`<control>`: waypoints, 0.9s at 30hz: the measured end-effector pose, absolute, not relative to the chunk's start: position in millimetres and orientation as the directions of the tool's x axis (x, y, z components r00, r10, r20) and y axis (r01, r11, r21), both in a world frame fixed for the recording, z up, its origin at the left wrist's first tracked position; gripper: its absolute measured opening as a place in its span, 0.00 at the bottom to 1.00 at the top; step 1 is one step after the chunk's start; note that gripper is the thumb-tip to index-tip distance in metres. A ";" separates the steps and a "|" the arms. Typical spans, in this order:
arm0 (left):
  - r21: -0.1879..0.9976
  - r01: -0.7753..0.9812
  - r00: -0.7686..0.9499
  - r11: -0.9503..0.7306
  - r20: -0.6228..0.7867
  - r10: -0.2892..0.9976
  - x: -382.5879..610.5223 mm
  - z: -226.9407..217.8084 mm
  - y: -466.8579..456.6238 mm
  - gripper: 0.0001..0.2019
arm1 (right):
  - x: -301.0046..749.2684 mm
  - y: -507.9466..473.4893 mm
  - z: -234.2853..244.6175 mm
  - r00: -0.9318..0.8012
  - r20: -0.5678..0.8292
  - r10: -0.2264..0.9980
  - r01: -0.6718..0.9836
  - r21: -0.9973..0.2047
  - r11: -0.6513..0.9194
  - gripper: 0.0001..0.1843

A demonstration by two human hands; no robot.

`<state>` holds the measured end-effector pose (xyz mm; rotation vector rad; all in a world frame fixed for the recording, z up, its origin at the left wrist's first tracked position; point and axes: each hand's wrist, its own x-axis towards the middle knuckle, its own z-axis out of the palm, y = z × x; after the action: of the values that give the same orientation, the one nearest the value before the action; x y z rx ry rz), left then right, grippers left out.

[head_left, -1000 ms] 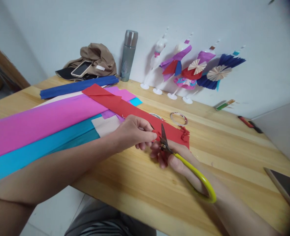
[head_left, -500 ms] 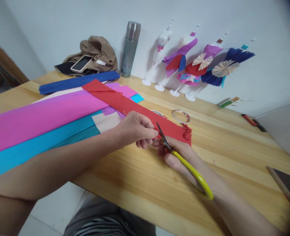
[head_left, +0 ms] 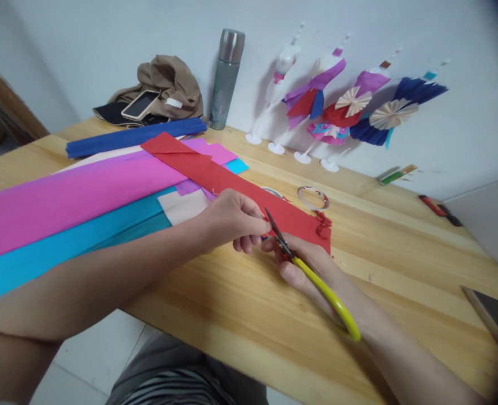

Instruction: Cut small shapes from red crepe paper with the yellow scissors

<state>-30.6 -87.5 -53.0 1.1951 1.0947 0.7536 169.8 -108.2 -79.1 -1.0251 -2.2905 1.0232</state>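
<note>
My left hand (head_left: 238, 218) is closed in a pinch on a small bit of red paper (head_left: 266, 220), mostly hidden by the fingers. Facing it, my right hand (head_left: 302, 259) holds scissors (head_left: 322, 289) with yellow handles, their dark blades pointing up and left beside the left fingertips. The fingers of both hands nearly meet above the table's front part. Just behind them lies a long red paper strip (head_left: 240, 183), with twisted red scraps (head_left: 322, 222) on its right end.
Pink paper (head_left: 84, 185), blue paper (head_left: 34, 267) and a dark blue roll (head_left: 135, 136) lie leftward. A flask (head_left: 226, 79), a cap (head_left: 171, 84) and a phone (head_left: 140, 105) stand behind. Dressed figures on stands (head_left: 352, 107) line the wall. A tape roll (head_left: 313, 198) lies right of centre.
The view has shifted slightly. Both hands keep nearly the same pose, and the scissors have turned or moved a little leftward.
</note>
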 end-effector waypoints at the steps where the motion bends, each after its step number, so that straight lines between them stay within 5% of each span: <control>1: 0.966 0.083 0.328 0.245 -0.259 0.909 -30.7 -53.0 -87.5 0.15 | 169.4 -108.5 -79.4 -0.628 0.077 0.774 0.456 -0.770 0.446 0.32; 18: 0.954 0.023 0.314 0.298 -0.290 0.904 -31.6 -53.4 -87.1 0.14 | 166.2 -112.9 -77.1 -0.534 -0.021 0.845 0.451 -0.852 0.264 0.34; 27: 0.934 -0.144 0.356 0.326 -0.259 0.898 -30.5 -65.8 -87.3 0.13 | 166.1 -114.7 -75.5 -0.540 -0.050 0.840 0.363 -0.914 0.179 0.32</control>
<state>-30.5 -87.3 -65.8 0.9887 0.9503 0.8374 166.1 -114.7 -75.5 -1.1289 -1.9894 1.3378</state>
